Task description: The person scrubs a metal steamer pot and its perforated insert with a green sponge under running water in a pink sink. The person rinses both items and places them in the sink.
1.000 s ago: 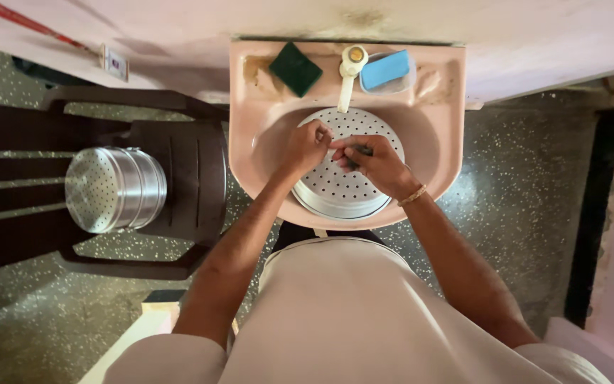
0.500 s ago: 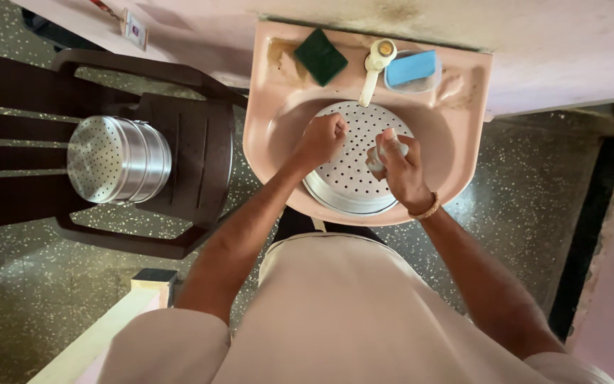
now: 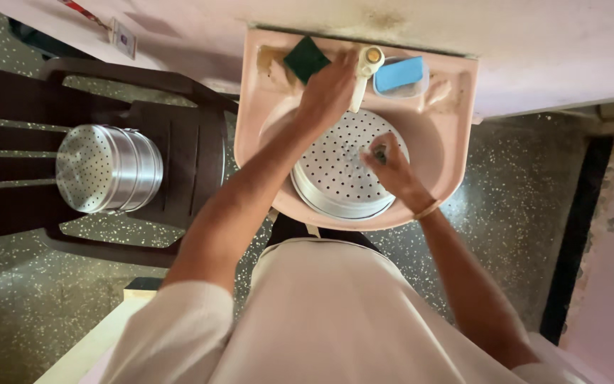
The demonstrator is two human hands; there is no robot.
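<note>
A round perforated steel plate [image 3: 335,167] lies in the pink wash basin [image 3: 449,171]. My right hand [image 3: 389,171] rests on the plate's right part, fingers closed around a small dark scrubber. My left hand [image 3: 328,89] reaches to the back of the basin, over the green scouring pad [image 3: 305,58] and next to the white tap [image 3: 364,71]. Whether it grips anything is not visible.
A blue soap bar in a clear dish [image 3: 401,75] sits at the basin's back right. A perforated steel steamer pot [image 3: 108,169] stands on a dark brown plastic chair [image 3: 179,142] to the left. Speckled floor surrounds the basin; a pale wall runs behind it.
My left hand has left the plate and moved up to the back of the basin by the tap. My right hand stays on the plate, shifted slightly right.
</note>
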